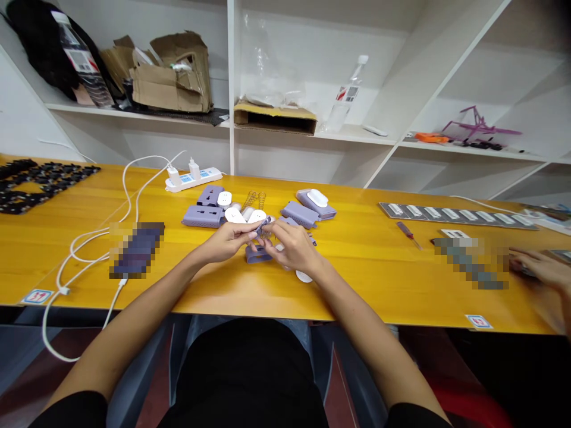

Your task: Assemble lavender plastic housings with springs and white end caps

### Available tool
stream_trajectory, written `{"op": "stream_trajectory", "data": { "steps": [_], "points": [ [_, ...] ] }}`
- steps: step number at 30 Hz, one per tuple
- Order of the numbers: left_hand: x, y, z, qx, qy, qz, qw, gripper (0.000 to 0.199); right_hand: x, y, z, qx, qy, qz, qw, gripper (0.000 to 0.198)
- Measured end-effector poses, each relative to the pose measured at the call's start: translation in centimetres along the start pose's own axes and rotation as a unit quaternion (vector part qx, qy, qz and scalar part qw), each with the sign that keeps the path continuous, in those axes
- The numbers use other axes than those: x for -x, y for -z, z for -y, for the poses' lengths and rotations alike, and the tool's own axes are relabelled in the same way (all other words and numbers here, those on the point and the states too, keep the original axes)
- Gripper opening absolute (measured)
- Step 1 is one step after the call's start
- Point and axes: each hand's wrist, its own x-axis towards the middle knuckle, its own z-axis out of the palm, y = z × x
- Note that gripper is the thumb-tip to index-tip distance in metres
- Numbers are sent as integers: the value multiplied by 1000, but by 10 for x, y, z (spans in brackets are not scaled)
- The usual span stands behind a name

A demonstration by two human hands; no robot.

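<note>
My left hand (223,242) and my right hand (293,245) meet over the table, both closed on a small purple plastic part (264,226). Fingers cover much of it, so its full shape is hidden. Just below lies a purple housing (257,255). Beyond my left fingers are a slotted purple housing (203,216) and several white rounded pieces (234,215). Two coil springs (254,200) rest behind them. Behind my right hand sit another purple housing (300,214) and a purple piece with a white oval top (317,198). A white disc (304,276) is partly under my right wrist.
Left are a blurred-out phone (137,249), a looping white cable (74,258) and a power strip (194,179). Rightward lie a screwdriver (408,234) and a long grey strip with white parts (459,216). Another person's hand (537,266) works at far right. Shelves (285,156) stand behind.
</note>
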Motion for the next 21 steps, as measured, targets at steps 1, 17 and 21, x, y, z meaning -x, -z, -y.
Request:
{"op": "stream_trajectory", "data": {
  "steps": [1,17,21],
  "points": [
    [-1,0,1,12,0,-3,1000,51,0,0,1,-2,1,-3,1000,25],
    [-2,-3,13,61,28,-39,997,66,-1,-4,2,13,2,-24,1000,17],
    [-3,-6,9,60,16,-34,997,60,-2,-4,4,14,0,-40,999,15]
  ]
}}
